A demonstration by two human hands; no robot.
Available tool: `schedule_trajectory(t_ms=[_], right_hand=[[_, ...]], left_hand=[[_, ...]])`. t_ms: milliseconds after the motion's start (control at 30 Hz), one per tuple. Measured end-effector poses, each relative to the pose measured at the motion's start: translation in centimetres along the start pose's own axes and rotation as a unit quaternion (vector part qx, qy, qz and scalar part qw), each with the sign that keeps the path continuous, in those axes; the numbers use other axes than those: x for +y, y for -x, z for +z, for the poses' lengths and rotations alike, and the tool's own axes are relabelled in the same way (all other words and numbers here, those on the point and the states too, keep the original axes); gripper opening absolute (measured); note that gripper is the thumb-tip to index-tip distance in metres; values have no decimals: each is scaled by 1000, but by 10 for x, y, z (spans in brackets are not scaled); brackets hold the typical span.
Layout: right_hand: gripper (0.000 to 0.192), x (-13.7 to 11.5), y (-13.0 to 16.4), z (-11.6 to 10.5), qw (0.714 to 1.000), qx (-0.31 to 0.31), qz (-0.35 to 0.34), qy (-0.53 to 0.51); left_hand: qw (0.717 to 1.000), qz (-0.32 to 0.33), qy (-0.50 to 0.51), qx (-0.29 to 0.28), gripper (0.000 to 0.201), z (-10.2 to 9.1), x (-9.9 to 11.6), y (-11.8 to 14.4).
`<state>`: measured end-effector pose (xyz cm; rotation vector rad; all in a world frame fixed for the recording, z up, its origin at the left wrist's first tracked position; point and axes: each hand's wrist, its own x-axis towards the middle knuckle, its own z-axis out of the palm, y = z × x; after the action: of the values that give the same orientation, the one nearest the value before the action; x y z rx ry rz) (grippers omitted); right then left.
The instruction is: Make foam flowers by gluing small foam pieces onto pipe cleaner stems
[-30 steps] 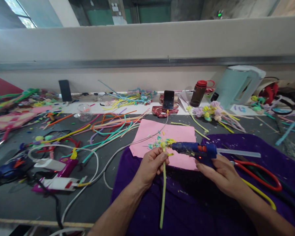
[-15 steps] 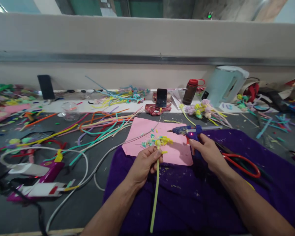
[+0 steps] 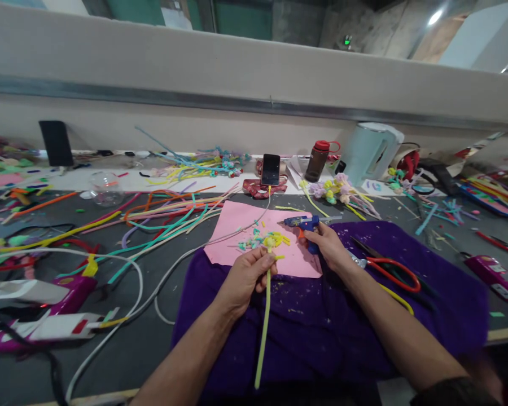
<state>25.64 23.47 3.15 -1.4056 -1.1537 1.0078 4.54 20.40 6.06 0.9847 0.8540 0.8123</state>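
My left hand (image 3: 245, 279) grips a pale green pipe-cleaner stem (image 3: 262, 327) with a small yellow flower head (image 3: 274, 241) at its top, held over the pink paper sheet (image 3: 241, 225). My right hand (image 3: 328, 248) is closed on the handle of a blue hot glue gun (image 3: 301, 223), its nozzle pointing left above the pink sheet, a little right of the flower. A purple cloth (image 3: 322, 327) lies under both forearms.
Red-handled scissors (image 3: 389, 269) lie on the cloth to the right. Loose pipe cleaners (image 3: 169, 217), a white cable (image 3: 152, 282), pink glue guns (image 3: 46, 293), a phone (image 3: 270, 169), a brown bottle (image 3: 316, 160) and a pale kettle (image 3: 370, 151) crowd the grey table (image 3: 152, 344).
My right hand has carried the glue gun away from the flower, farther back and down toward the pink sheet. The left hand keeps the stem in place. The view has tilted right.
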Motion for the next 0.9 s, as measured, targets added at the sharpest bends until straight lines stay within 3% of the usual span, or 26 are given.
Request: schedule_trajectory(t_ms=[100, 167, 200, 267, 333, 400, 500, 633, 733, 900], right_hand=[[32, -2, 0, -6, 1000, -3, 0, 29], [31, -6, 2, -13, 993, 11, -10, 118], [29, -8, 5, -16, 980, 25, -21, 195], [24, -14, 12, -23, 924, 60, -50, 375], [21, -19, 22, -26, 877, 84, -77, 468], [20, -24, 34, -23, 890, 62, -124, 434], [18, -32, 51, -11, 940, -45, -212, 261], [13, -39, 63, 7, 930, -149, -292, 163], [10, -40, 65, 12, 929, -162, -297, 147], [8, -40, 65, 7, 945, -150, -247, 153]], left_hand=[[1000, 3, 1, 7, 30, 0, 0, 0], [1000, 2, 1, 6, 30, 0, 0, 0], [1000, 0, 1, 3, 30, 0, 0, -1], [1000, -9, 5, -7, 30, -1, -1, -1], [999, -25, 11, -17, 30, -2, -2, -2], [999, -40, 14, -29, 30, -2, -3, -2], [997, -56, 10, -46, 30, -2, -5, -3], [995, -72, -1, -66, 30, 1, -7, -2], [994, -78, -9, -77, 29, 3, -6, -1], [993, -85, -17, -75, 30, 4, -7, -1]])
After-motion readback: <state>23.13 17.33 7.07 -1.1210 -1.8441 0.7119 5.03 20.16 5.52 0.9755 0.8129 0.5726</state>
